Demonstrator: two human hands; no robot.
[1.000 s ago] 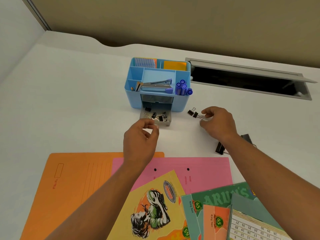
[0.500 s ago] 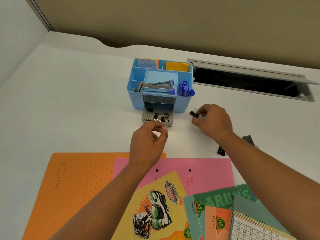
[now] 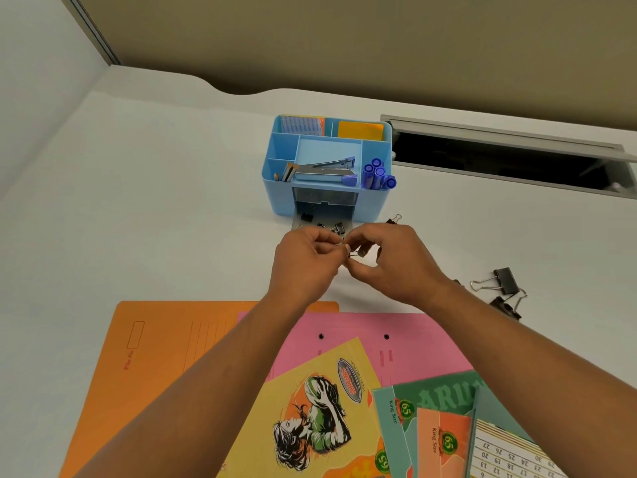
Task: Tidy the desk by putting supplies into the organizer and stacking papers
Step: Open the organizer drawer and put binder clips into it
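Nearest, below the blue organizer [image 3: 327,188]: notebooks [image 3: 310,415] and folders [image 3: 165,353] spread loose on the counter [image 3: 172,201], not yet stacked. Closer to the organizer, left hand [image 3: 303,260] and right hand [image 3: 389,260] brought together, both pinching one small binder clip [image 3: 353,252], probably to steady it for the open drawer [image 3: 322,226] just beyond. Clip's long axis too hidden to tell. Larger clips [image 3: 501,288] well to the organizer's right. Inside it, stapler [image 3: 324,170] lying left to right.

Desk [image 3: 165,208] left of organizer [image 3: 282,198] clear; binder clips [image 3: 503,288] right, possibly obstructing.
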